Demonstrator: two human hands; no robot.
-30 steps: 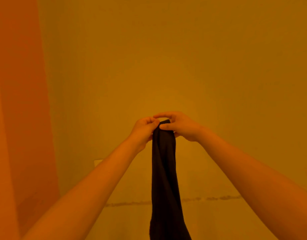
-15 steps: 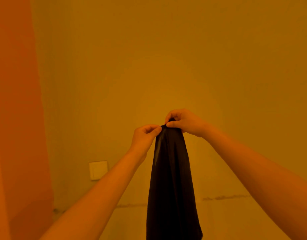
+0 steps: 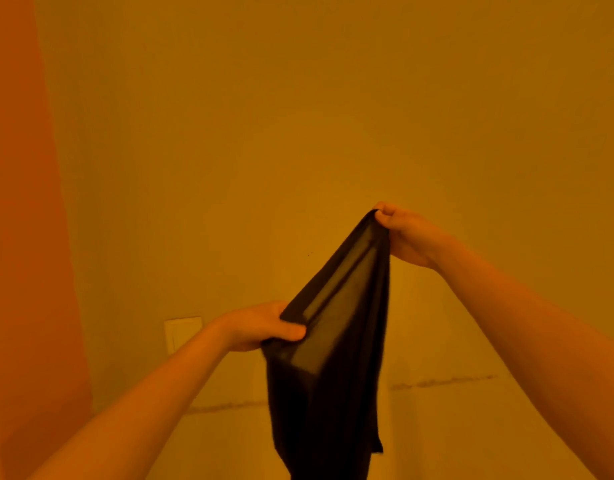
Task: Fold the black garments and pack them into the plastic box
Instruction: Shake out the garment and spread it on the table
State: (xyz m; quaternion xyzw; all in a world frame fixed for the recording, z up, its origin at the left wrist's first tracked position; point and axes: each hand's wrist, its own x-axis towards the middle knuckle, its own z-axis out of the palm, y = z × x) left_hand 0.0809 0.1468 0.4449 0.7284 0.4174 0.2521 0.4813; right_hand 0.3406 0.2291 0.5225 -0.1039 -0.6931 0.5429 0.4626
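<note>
Head view: a person holds a thin, black, semi-sheer fabric garment [image 3: 336, 348] up in the air before a plain, amber-lit wall [image 3: 298, 116], the cloth gripped at two points along one edge. The right hand [image 3: 407, 233], the higher of the two, is closed in a pinch on the topmost corner of the fabric; the left hand [image 3: 264, 325], lower and toward the person's left, is closed with thumb over the edge further down. Between the two grips the hem runs taut on a slant — a hold that appears meant to spread the edge and find the garment's shape before any fold is made. The rest of the cloth hangs free below the hands and passes out of the bottom of the frame, so its full length cannot be told. Nothing carries the garment but the hands; no table or other surface shows beneath it. The plastic box is not in view. A pale, square wall switch plate [image 3: 182, 332] sits low on the wall just beyond the left wrist, and a flat orange panel [image 3: 24, 237] fills the left edge of the frame. By the look of it, folding has not yet begun — the garment is being opened out first.
</note>
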